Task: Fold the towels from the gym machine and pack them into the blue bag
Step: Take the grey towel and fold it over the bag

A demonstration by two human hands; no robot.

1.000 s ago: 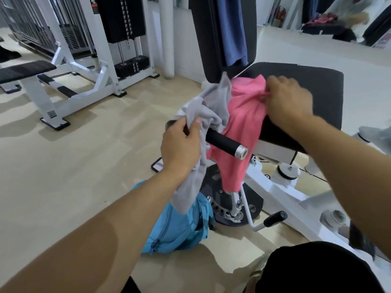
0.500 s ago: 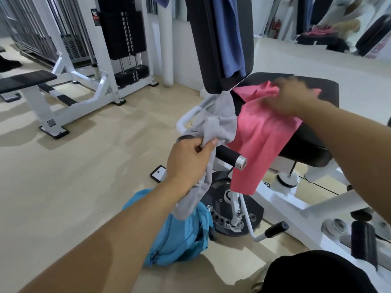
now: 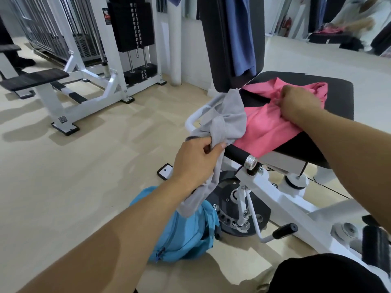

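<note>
Two towels in play, both not yet folded: the left hand point(image 3: 195, 160) grips the grey towel point(image 3: 227, 121) over the machine's handle; the right hand point(image 3: 297, 103) pinches the pink towel point(image 3: 264, 127) on the seat point(image 3: 338, 92). Next, probably, spread one flat. The blue bag point(image 3: 184, 233) waits on the floor below.

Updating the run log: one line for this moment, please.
stage: gathering towels | left hand: grips grey towel | right hand: pinches pink towel on seat | blue bag: on floor
</note>
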